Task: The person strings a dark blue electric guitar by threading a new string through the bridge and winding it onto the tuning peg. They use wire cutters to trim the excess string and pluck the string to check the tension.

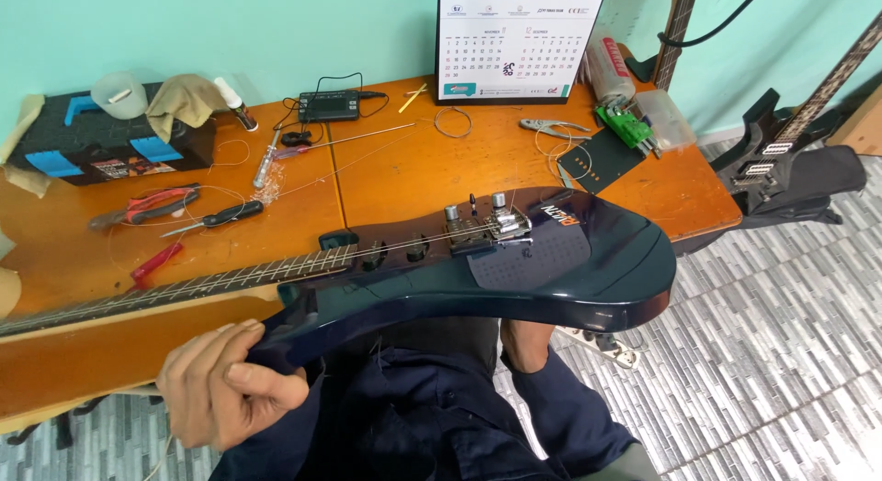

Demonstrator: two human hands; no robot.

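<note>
Figure: a dark blue electric guitar (551, 260) lies face-up across the front edge of an orange wooden surface (404, 169), its body at centre frame and its neck (165, 293) running off toward the lower left. The left hand (225, 384), lower left of the frame, has its grip closed around the lower horn of the body, fingers curled over the edge. The right hand (525, 343) reaches up from beneath the body at lower centre; only the wrist and part of the hand show, so whether its grip is open or closed cannot be told. The body appears to rest partly on the surface and partly over the person's lap.

On the guitar face sit two control knobs (475, 206), a chrome bridge (505, 226) and pickups nearer the neck; strings over the body look sparse or slack. Behind, in the upper half of the frame: a desk calendar (517, 45), a small black tuner-like device (328, 105), pliers (551, 126), a black-handled screwdriver (216, 218), red-handled cutters (147, 205), coils of loose string wire (453, 122) and a black-and-blue tool case (92, 141) at upper left. Two further guitars (781, 150) lean at the right edge.

Handling note, as a judgement: the glossy body is best steadied with both hands supporting its weight from below and at the horn, kept level so the neck does not lever off the surface, and kept clear of the loose tools to avoid scratching the finish
</note>
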